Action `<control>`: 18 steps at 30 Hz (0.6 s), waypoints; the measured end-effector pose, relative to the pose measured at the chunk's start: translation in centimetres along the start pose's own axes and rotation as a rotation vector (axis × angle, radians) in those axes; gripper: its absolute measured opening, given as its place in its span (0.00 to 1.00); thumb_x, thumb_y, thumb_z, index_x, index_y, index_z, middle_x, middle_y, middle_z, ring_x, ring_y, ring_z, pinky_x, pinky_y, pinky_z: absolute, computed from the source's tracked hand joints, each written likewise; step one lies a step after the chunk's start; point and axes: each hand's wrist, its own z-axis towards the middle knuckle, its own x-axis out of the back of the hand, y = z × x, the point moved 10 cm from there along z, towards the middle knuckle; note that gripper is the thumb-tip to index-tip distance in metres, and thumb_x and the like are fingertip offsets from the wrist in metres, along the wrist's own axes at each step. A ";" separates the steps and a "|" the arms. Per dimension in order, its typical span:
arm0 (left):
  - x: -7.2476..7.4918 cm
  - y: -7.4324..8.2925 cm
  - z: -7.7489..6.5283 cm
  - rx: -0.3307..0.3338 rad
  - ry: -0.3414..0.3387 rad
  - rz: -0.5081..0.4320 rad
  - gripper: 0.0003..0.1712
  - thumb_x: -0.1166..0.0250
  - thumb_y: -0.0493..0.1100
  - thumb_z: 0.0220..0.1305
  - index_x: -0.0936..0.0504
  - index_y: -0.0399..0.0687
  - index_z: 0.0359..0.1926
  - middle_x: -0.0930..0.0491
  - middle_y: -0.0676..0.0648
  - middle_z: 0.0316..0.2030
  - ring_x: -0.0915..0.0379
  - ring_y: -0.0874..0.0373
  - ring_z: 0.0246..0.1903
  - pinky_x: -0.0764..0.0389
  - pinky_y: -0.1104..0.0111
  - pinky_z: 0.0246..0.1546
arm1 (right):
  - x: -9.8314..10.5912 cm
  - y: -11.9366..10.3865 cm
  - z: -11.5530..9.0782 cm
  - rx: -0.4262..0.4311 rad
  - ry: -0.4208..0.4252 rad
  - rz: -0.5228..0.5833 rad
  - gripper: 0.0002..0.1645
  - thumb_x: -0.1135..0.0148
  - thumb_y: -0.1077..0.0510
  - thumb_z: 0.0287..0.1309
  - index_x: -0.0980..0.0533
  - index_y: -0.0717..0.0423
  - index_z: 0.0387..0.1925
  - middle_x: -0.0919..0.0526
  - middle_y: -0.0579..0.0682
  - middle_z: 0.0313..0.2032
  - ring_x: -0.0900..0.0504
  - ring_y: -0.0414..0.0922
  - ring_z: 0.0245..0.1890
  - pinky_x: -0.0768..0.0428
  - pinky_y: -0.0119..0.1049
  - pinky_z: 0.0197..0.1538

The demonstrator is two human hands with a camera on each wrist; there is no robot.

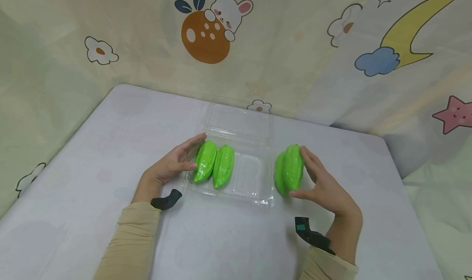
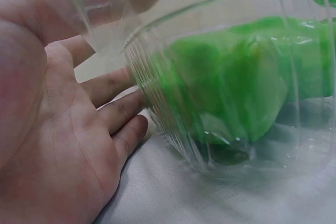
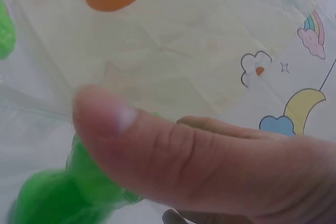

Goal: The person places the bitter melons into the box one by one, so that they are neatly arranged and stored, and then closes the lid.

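Two glossy green star fruits (image 1: 205,161) (image 1: 223,166) lie side by side in the left half of a clear plastic container (image 1: 254,196). Its lid is folded open at the back. My left hand (image 1: 171,161) rests against the container's left side. In the left wrist view, its nearly straight fingers (image 2: 123,111) touch the ribbed outer wall. To the right of the container, my right hand (image 1: 324,186) grips a star fruit (image 1: 293,167) between thumb and fingers. Another star fruit (image 1: 280,173) is just left of it, partly hidden. In the right wrist view the thumb (image 3: 157,150) covers much of the held fruit.
The clear lid (image 1: 237,122) reaches toward the table's back edge. A white cloth covers the table (image 1: 110,141), and a printed curtain (image 1: 287,46) hangs behind it. Each wrist wears a black strap-like mount (image 1: 167,200).
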 end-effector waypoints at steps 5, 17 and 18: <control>0.1 -0.1 0.0 0.006 0.008 0.009 0.51 0.34 0.35 0.55 0.53 0.51 0.75 0.57 0.50 0.75 0.69 0.59 0.75 0.60 0.73 0.72 | -0.4 -0.8 0.4 0.025 -0.017 -0.007 0.70 0.22 0.55 0.40 0.61 0.37 0.74 0.60 0.41 0.75 0.60 0.45 0.75 0.47 0.47 0.70; 0.1 -0.1 0.0 0.011 0.010 0.005 0.51 0.34 0.35 0.55 0.52 0.53 0.74 0.56 0.51 0.75 0.68 0.60 0.75 0.58 0.75 0.72 | -0.9 -2.0 0.9 0.019 -0.036 -0.013 0.70 0.23 0.53 0.41 0.62 0.37 0.74 0.62 0.38 0.74 0.61 0.44 0.75 0.47 0.47 0.70; 0.1 -0.1 0.0 0.011 0.010 0.004 0.51 0.34 0.35 0.55 0.52 0.53 0.74 0.56 0.51 0.75 0.68 0.60 0.75 0.58 0.75 0.72 | -1.0 -2.1 1.0 0.026 -0.036 -0.017 0.70 0.23 0.53 0.41 0.62 0.37 0.74 0.62 0.38 0.74 0.61 0.45 0.75 0.47 0.47 0.70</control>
